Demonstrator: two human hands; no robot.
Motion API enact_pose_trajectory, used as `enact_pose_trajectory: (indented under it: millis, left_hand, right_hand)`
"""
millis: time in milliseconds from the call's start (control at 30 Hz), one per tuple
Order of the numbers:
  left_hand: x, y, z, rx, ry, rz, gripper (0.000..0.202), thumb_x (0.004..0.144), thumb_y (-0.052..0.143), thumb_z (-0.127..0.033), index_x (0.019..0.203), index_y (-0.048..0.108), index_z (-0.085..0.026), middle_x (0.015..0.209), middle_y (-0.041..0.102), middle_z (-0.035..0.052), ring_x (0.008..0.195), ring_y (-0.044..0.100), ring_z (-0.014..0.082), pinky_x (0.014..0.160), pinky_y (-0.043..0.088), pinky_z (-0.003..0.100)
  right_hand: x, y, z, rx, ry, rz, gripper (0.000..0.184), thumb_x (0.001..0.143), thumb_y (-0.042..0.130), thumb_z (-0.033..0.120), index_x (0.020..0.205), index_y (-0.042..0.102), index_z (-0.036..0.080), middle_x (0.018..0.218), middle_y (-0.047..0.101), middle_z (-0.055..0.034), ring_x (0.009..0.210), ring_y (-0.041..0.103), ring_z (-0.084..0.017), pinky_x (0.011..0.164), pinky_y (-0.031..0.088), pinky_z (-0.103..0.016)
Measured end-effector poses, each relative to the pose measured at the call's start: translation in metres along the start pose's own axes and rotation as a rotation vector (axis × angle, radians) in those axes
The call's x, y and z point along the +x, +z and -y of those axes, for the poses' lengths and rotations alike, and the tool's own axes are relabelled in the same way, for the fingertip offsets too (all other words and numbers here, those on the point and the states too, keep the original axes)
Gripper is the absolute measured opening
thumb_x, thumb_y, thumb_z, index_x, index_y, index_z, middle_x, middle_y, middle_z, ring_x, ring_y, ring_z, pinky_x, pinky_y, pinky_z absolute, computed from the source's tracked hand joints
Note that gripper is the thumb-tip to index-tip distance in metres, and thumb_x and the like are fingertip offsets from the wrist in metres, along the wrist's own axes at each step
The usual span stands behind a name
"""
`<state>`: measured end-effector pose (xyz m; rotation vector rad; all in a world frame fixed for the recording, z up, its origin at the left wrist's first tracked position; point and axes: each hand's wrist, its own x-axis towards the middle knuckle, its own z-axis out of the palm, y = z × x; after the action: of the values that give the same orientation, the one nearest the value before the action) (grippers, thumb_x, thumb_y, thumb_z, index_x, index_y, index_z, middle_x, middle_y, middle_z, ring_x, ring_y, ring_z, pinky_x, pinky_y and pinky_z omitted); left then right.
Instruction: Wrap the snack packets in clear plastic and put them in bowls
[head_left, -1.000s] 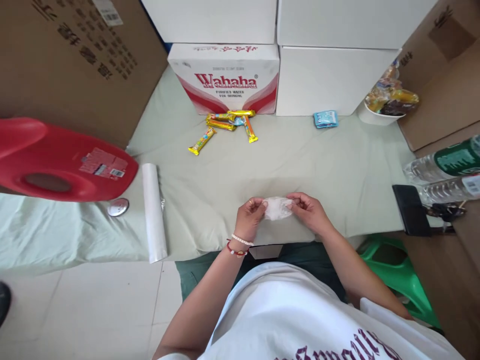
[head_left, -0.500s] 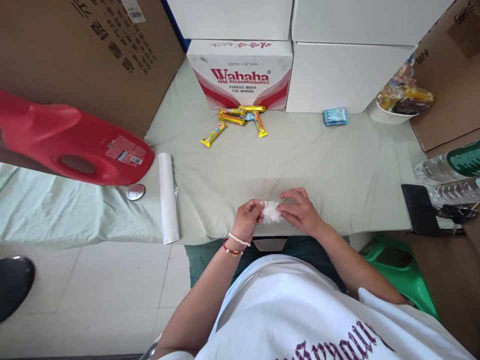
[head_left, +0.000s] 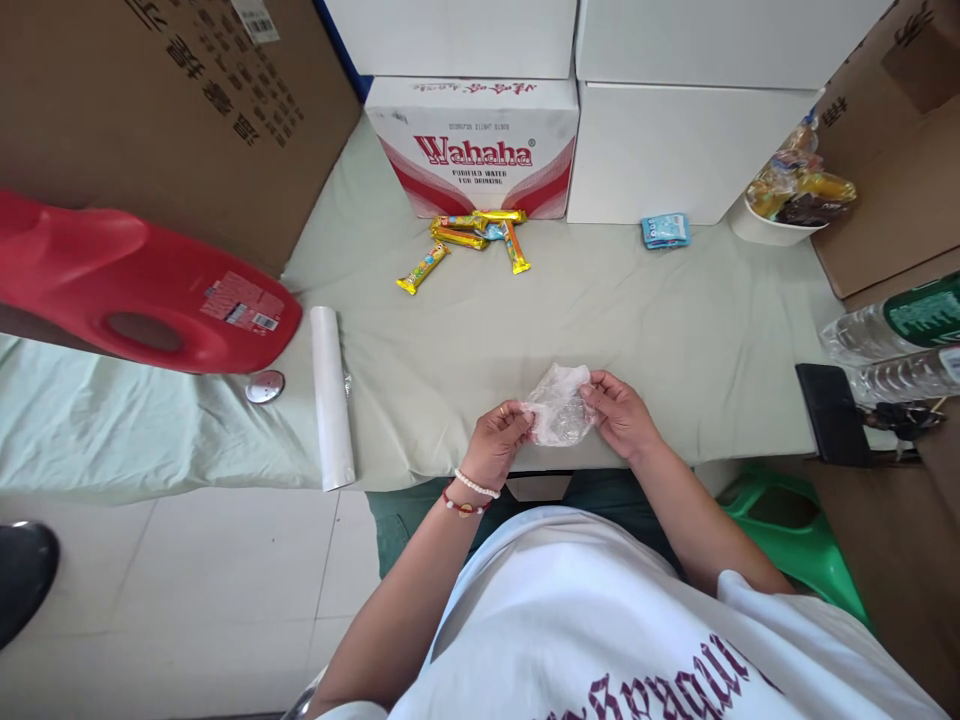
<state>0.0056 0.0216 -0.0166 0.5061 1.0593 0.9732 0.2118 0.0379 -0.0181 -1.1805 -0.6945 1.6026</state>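
Note:
A crumpled clear plastic bag [head_left: 558, 407] is held between both my hands above the near edge of the pale green cloth [head_left: 525, 330]. My left hand [head_left: 499, 441], with bead bracelets at the wrist, pinches the bag's left side. My right hand [head_left: 619, 415] pinches its right side. The bag's top flares open a little between my fingers. What is inside it, if anything, I cannot make out.
A white roll [head_left: 331, 396] and a small metal lid [head_left: 265, 386] lie at the left by a red jug [head_left: 142, 295]. Several yellow snack bars [head_left: 469, 240] lie before the Wahaha box [head_left: 476, 145]. A blue packet [head_left: 664, 229], a snack bowl [head_left: 795, 200], water bottles [head_left: 892, 335] and a black phone [head_left: 832, 412] sit at the right.
My hands have drawn apart and lifted the bag, which was pressed into a small wad half a second ago and now spreads open between my fingers.

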Motion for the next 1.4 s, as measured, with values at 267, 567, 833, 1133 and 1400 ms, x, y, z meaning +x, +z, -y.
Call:
enact_pose_trajectory:
  millis: [267, 567, 833, 1133, 1400]
  left_hand:
    - [-0.002, -0.007, -0.003, -0.084, 0.037, -0.016, 0.044, 0.062, 0.093, -0.043, 0.091, 0.070, -0.018, 0.079, 0.066, -0.0009, 0.068, 0.057, 0.0087, 0.062, 0.048, 0.021]
    - [-0.007, 0.005, -0.002, 0.201, 0.035, -0.229, 0.063, 0.079, 0.063, -0.082, 0.079, 0.059, -0.019, 0.065, 0.057, -0.0013, 0.052, 0.049, 0.0084, 0.042, 0.032, 0.020]
    - [-0.001, 0.030, -0.009, -0.022, 0.004, -0.056, 0.057, 0.064, 0.093, -0.050, 0.101, 0.062, -0.020, 0.102, 0.068, 0.0030, 0.092, 0.067, 0.0170, 0.076, 0.060, 0.032]
    - [-0.005, 0.013, 0.003, -0.035, -0.127, -0.044, 0.046, 0.057, 0.100, -0.033, 0.089, 0.073, -0.013, 0.094, 0.078, 0.0066, 0.085, 0.071, 0.0152, 0.082, 0.060, 0.030]
    - [-0.017, 0.003, -0.008, 0.031, -0.160, 0.030, 0.045, 0.051, 0.101, -0.034, 0.076, 0.070, -0.013, 0.086, 0.077, 0.0052, 0.079, 0.071, 0.0144, 0.074, 0.058, 0.026]
  right_hand:
    - [-0.005, -0.009, 0.003, 0.134, 0.101, 0.079, 0.033, 0.069, 0.093, 0.043, 0.082, 0.071, 0.023, 0.079, 0.067, 0.0022, 0.067, 0.057, -0.011, 0.061, 0.049, -0.024]
    - [-0.014, 0.003, 0.013, 0.100, 0.000, 0.124, 0.036, 0.071, 0.090, 0.052, 0.085, 0.068, 0.027, 0.087, 0.070, 0.0011, 0.086, 0.068, -0.019, 0.083, 0.060, -0.038]
    - [-0.022, 0.010, 0.009, 0.038, -0.047, 0.147, 0.034, 0.077, 0.085, 0.056, 0.087, 0.067, 0.028, 0.090, 0.072, -0.0001, 0.085, 0.068, -0.019, 0.086, 0.057, -0.038]
    - [-0.011, -0.004, 0.009, 0.133, -0.060, -0.020, 0.032, 0.074, 0.088, 0.047, 0.086, 0.065, 0.029, 0.093, 0.072, -0.0010, 0.092, 0.068, -0.021, 0.091, 0.059, -0.041]
    - [-0.002, -0.008, 0.013, -0.024, -0.155, -0.217, 0.038, 0.077, 0.084, 0.056, 0.089, 0.061, 0.028, 0.082, 0.064, 0.0027, 0.069, 0.061, -0.015, 0.056, 0.052, -0.027]
